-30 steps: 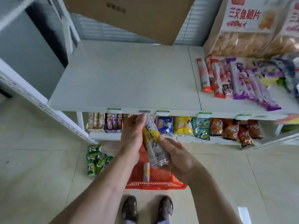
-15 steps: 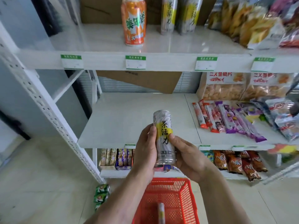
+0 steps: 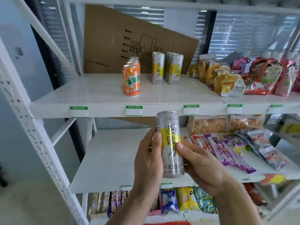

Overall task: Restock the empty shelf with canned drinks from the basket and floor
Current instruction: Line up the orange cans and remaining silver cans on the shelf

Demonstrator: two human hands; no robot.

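A big white rack (image 3: 30,109) fills the view. Its upper shelf (image 3: 100,98) has a flat brown cardboard sheet (image 3: 123,46) leaning at the back. On that shelf stands a row of orange cans (image 3: 131,80) with green and white writing, one behind the other. Just beside them on the right stand tall silver cans (image 3: 167,68) with a yellow band and dark Chinese letters. Farther right sit snack bags (image 3: 243,78). Small white price tags (image 3: 134,110) with green tops run along the shelf edge; their words are too small to read.

The middle shelf (image 3: 110,161) is bare on the left, with long purple and red snack packs (image 3: 227,151) lying on the right. More snacks (image 3: 186,200) fill the bottom shelf.

In front of the middle shelf, both hands hold one tall silver can (image 3: 170,143) upright. It has the same yellow band and letters. The left hand (image 3: 149,161) wraps its left side, and the right hand (image 3: 201,168) grips its lower right side, thumb across the front.
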